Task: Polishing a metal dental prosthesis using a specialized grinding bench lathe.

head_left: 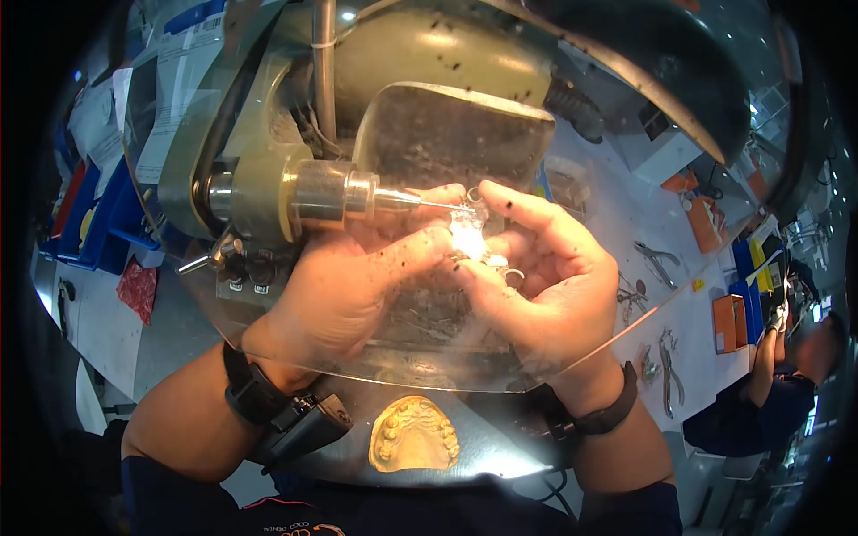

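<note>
Between the fingertips of both my hands is a small shiny metal dental framework (pixel 468 236), washed out by bright light, with curved loops showing at its edges. My left hand (pixel 344 277) pinches it from the left, just below the spindle. My right hand (pixel 550 277) grips its right side, the index finger stretched along the top. A thin rotary bur (pixel 438 205) juts from the metal spindle (pixel 335 192) of a bench lathe and meets or nearly meets the framework's upper part; contact cannot be made out. A yellow plaster dental model (pixel 415 435) lies near my body.
A speckled clear shield (pixel 429 371) spans above my hands. The green lathe motor (pixel 447 54) stands behind. Pliers (pixel 670 371) lie on the right of the white bench, blue bins (pixel 94 214) at left. Another person (pixel 769 393) sits at far right.
</note>
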The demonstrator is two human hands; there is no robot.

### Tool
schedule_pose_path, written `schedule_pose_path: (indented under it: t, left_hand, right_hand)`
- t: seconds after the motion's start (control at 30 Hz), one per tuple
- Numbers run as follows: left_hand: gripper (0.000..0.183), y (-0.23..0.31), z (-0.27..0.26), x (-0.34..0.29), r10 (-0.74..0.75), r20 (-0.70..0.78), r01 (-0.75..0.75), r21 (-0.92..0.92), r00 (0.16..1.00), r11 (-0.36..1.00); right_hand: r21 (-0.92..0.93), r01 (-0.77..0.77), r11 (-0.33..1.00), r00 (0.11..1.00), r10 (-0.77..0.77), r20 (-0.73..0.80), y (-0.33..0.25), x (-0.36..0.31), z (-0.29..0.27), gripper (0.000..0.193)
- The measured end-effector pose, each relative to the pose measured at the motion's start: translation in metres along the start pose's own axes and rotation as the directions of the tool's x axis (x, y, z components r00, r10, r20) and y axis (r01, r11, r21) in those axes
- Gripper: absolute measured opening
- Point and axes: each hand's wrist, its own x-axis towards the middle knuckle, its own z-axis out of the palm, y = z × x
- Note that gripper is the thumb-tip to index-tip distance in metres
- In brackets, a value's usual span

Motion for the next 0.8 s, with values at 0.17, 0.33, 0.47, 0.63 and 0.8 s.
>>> schedule_pose_path:
  t: [0.17, 0.33, 0.47, 0.63, 0.8]
  left_hand:
    - [0.034, 0.000, 0.000, 0.000, 0.009, -0.008, -0.009, 0.048, 1.000, 0.999]
    - [0.034, 0.000, 0.000, 0.000, 0.034, 0.011, -0.035, 0.033, 0.999, 0.999]
    - [0.034, 0.000, 0.001, 0.001, 0.010, 0.065, -0.007, -0.039, 0.998, 0.999]
    - [0.034, 0.001, 0.003, -0.001, 0.032, 0.063, -0.031, -0.030, 0.997, 0.999]
    - [0.033, 0.001, 0.002, 0.002, 0.041, 0.108, -0.031, -0.088, 0.993, 0.996]
  right_hand:
    - [0.267, -0.049, 0.963, 0.993, 0.019, 0.116, 0.002, 0.002, -0.006, 0.055]
    - [0.340, -0.119, 0.933, 0.989, 0.080, 0.127, -0.002, 0.005, -0.008, 0.067]
    - [0.353, -0.159, 0.922, 0.974, 0.087, 0.210, -0.001, 0.007, -0.013, 0.072]
    - [0.354, -0.190, 0.916, 0.963, 0.103, 0.249, -0.001, 0.010, -0.012, 0.077]
    - [0.437, -0.190, 0.879, 0.943, 0.040, 0.330, 0.004, 0.015, -0.017, 0.063]
